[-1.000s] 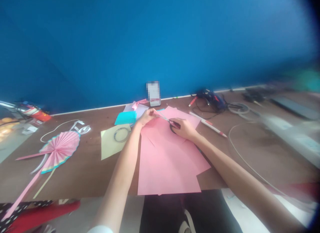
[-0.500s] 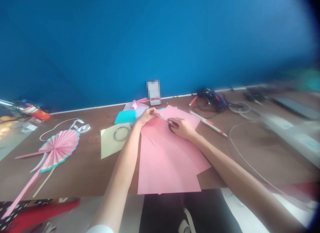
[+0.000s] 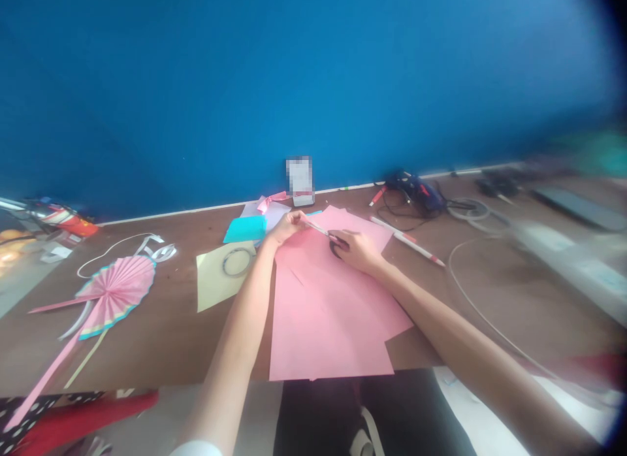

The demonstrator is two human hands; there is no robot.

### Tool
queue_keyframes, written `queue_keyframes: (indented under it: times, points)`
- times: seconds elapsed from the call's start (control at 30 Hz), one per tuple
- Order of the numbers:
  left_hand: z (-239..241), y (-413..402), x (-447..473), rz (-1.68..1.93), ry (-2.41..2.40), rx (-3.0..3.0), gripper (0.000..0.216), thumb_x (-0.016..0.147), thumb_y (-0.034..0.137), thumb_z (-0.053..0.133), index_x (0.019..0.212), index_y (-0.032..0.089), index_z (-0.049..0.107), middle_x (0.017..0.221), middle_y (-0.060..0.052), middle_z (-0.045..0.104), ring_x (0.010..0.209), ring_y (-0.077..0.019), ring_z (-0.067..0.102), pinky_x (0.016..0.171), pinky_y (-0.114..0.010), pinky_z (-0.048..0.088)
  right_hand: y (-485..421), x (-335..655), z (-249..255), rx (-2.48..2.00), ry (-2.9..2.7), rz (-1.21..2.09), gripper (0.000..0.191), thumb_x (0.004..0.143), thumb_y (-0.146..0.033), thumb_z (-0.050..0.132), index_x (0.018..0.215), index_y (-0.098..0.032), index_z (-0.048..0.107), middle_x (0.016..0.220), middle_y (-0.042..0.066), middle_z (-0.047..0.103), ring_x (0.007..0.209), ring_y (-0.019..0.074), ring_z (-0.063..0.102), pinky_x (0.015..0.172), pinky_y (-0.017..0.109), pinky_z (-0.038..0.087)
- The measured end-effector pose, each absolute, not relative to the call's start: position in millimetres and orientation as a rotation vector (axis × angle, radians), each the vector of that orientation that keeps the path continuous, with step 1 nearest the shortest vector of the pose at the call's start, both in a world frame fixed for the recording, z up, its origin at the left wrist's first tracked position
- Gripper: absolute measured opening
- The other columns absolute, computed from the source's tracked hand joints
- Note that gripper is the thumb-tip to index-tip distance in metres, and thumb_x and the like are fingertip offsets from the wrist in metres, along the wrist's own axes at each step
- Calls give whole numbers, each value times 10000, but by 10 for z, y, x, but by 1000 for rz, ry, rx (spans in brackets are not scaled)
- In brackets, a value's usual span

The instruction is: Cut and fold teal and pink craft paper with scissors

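Note:
Large sheets of pink paper point(image 3: 328, 312) overlap on the brown table in front of me. My right hand point(image 3: 355, 248) is closed round the dark handles of a pair of scissors point(image 3: 321, 230), whose blades point left toward my other hand. With fingers pinched, my left hand point(image 3: 289, 227) holds a piece of pink paper at the blade tips. The piece is small and blurred, so its outline cannot be made out. Left of my forearm lies a pale yellow sheet point(image 3: 213, 283) with a clear ring point(image 3: 238, 262) on it.
A pink pleated paper fan point(image 3: 117, 289) with ribbons lies on the left. Behind my left hand are a turquoise pad point(image 3: 245, 230) and a phone point(image 3: 300, 181) propped against the blue wall. To the right are a red-and-white pencil point(image 3: 421, 250), cables point(image 3: 470, 210) and a white power strip point(image 3: 573, 260).
The scissor blades look slightly more closed and lower at the pink paper. Both hands stay in nearly the same place; the rest is unchanged.

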State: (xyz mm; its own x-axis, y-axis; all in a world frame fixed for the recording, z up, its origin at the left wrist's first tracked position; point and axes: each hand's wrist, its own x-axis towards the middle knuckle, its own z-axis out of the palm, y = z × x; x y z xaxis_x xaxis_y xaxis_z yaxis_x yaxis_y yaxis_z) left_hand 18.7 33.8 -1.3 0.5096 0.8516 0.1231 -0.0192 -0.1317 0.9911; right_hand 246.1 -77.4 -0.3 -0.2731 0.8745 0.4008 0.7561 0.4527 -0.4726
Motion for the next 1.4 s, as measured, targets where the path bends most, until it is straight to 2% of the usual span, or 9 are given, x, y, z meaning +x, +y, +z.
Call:
queue_keyframes:
  times: [0.2,0.47,0.97,1.07,1.27,1.4]
  points:
    - [-6,331,185,887,768,1528,314,566,294,805,759,136,612,754,1,637,718,-112,559,695,-240,426,-777,2478,-12,-1389,-2118,202,292,828,-253,498,1090,-266,626,813,21,662,715,165,571,622,234,348]
    - [19,310,191,888,787,1525,318,562,300,802,731,136,588,717,16,608,673,-92,534,668,-230,410,-795,2492,23,-1427,-2157,189,356,859,-252,474,1193,-279,594,949,36,679,797,178,597,647,236,362]
    - [47,294,196,886,827,1517,387,518,347,828,730,135,583,694,18,603,646,-91,523,656,-234,403,-792,2506,42,-1458,-2187,182,370,862,-247,464,1207,-291,591,1020,27,687,857,191,614,673,245,371]
    - [35,304,187,885,817,1532,361,550,356,812,728,135,589,703,19,599,653,-90,520,651,-228,399,-801,2497,63,-1466,-2179,155,355,860,-254,461,1186,-297,595,995,24,688,843,190,608,649,243,357]
    - [10,325,171,876,803,1573,297,600,367,776,689,137,611,667,24,581,639,-93,494,640,-227,396,-827,2456,122,-1493,-2182,106,247,854,-280,452,1015,-286,639,817,16,664,721,173,574,575,238,305]
    - [18,320,183,864,829,1627,280,576,343,790,726,137,673,645,15,578,658,-107,496,659,-236,412,-825,2418,125,-1486,-2164,136,279,850,-276,455,1071,-291,625,822,18,664,732,170,580,581,237,311]
